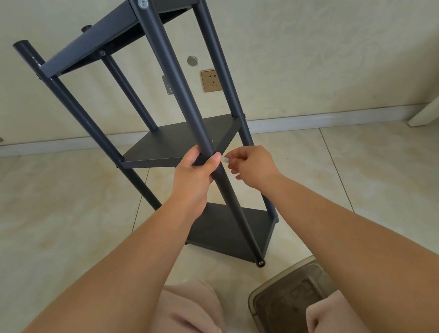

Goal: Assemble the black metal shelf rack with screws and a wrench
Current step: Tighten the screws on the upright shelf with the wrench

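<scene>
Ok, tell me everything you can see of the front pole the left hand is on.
The front pole is a round, matte black tube that looks like painted metal. It runs tilted from the top edge of the frame down to the floor, ending in a small foot. A silver screw head fastens it to the upper shelf. The left hand grips it at the middle shelf; the right hand pinches a small pale part beside it.
</scene>
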